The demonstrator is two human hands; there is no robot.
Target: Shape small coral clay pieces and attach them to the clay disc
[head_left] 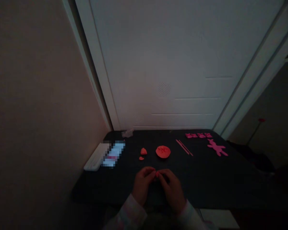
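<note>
My left hand [142,185] and my right hand [171,188] meet low over the near part of a black table [206,179]. Their fingertips pinch a small red piece of clay [156,174] between them. Just beyond lies a flattened red clay disc [163,151], with a small red clay lump [143,151] and a tiny red scrap [141,158] to its left.
Two thin pink sticks [184,147] lie right of the disc. Pink cut-out shapes [198,135] and a pink figure-like shape [217,148] sit at the far right. A white box [94,157] lies at the left edge. A white door stands behind; the room is dim.
</note>
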